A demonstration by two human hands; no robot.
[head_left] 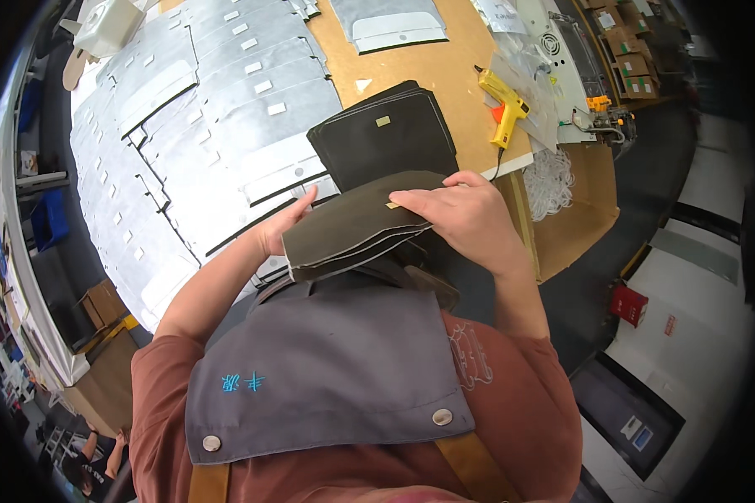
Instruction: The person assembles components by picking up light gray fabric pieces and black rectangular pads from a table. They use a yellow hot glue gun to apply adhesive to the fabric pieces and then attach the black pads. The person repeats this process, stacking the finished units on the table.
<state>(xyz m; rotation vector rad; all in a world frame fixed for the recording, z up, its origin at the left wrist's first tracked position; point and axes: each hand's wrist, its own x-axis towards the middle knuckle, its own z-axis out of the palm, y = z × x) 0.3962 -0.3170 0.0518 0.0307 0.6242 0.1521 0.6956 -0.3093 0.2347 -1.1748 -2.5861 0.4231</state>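
Dark olive panels (352, 226), stacked and fanned at their near edges, are being held just above the near table (445, 59) edge, close to the person's apron (327, 369). Right hand (466, 214) is pressing on top, fingers clamped over the stack's right side. Left hand (281, 226) is gripping its left edge, thumb up. Black panels (386, 138) are lying just beyond, grey sheets (201, 109) spreading far left, a yellow glue gun (505, 105) resting far right.

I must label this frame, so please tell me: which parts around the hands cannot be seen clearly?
Head view only:
- Left hand: fingers hidden behind the held stack of dark panels.
- Lower panels in that stack: covered by the top one, count unclear.
- Black stack on the table: near edge hidden by the held panels.
- Yellow glue gun: cord runs out of sight.
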